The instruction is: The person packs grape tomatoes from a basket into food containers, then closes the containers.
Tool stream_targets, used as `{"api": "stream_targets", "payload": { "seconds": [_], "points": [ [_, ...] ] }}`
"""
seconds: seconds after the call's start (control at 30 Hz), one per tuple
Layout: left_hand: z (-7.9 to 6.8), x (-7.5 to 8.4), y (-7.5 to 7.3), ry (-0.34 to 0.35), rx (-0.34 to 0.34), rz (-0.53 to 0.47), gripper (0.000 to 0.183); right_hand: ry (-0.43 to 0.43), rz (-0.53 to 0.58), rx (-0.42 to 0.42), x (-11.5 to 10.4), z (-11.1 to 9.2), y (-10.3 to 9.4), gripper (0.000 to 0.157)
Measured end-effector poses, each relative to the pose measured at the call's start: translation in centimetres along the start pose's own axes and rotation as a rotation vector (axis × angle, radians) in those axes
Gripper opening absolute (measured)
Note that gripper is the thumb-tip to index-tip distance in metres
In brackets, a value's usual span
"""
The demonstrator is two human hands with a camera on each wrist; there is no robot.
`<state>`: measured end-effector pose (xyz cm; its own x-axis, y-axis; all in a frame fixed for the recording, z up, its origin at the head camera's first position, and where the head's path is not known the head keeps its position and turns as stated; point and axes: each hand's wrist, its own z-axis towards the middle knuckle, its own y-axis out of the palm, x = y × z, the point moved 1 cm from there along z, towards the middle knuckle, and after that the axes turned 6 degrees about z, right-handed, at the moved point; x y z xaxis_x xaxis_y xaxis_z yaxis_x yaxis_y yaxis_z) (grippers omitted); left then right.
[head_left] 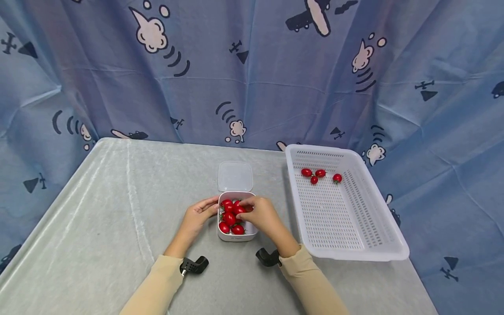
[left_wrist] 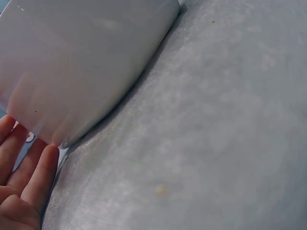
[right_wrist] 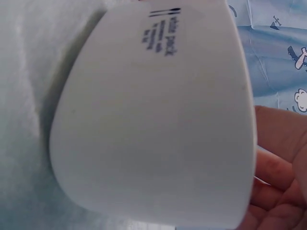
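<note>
A small white food container [head_left: 237,238] stands on the table with several red cherry tomatoes [head_left: 229,218] inside. From above, my right hand [head_left: 263,215] reaches over its right rim, thumb and index finger pinching a cherry tomato [head_left: 239,210] among the others. My left hand [head_left: 195,219] rests against the container's left side, its fingertips [left_wrist: 48,155] touching the outer wall in the left wrist view. Printed lettering shows on the container wall [right_wrist: 158,120] in the right wrist view, where the rim hides the right fingertips.
A clear lid [head_left: 235,176] lies flat just behind the container. To the right, a large white plastic basket [head_left: 295,210] with slotted walls holds several more cherry tomatoes [head_left: 306,173] near its far end. A blue patterned curtain [head_left: 204,65] hangs behind the cloth-covered table [head_left: 94,227].
</note>
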<state>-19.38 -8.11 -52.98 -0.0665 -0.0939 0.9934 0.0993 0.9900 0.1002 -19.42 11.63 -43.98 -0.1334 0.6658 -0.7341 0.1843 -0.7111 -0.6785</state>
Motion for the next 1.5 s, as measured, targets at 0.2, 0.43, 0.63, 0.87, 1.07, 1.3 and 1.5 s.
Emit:
{"api": "stream_targets", "payload": {
  "seconds": [0.2,0.43,0.63,0.87,1.07,1.3,1.5],
  "points": [
    [0.1,0.0,0.1,0.008,-0.007,-0.006,0.041,0.008,0.026,0.015,0.2,-0.1,-0.1,0.025],
    [-0.1,0.0,0.0,0.016,-0.010,0.000,0.040,0.024,0.252,0.116,-1.6,-0.9,-2.2,0.026],
    [0.0,0.1,-0.1,0.028,-0.011,-0.005,0.040,-0.022,0.347,0.115,-4.9,-1.5,-6.3,0.028],
    [0.0,0.1,-0.1,0.023,-0.011,-0.004,0.041,-0.062,0.311,0.157,-5.8,-0.1,-11.1,0.032],
    [-0.1,-0.1,0.0,0.021,-0.010,0.009,0.040,-0.020,0.283,0.270,-4.2,1.0,-14.4,0.035],
    [0.0,-0.2,0.1,0.028,0.002,0.008,0.040,0.047,0.312,0.315,-2.2,1.7,-16.0,0.041],
    [-0.1,0.0,0.0,0.009,-0.001,-0.015,0.040,0.091,0.310,0.356,1.3,2.9,-16.9,0.046]
  ]
}}
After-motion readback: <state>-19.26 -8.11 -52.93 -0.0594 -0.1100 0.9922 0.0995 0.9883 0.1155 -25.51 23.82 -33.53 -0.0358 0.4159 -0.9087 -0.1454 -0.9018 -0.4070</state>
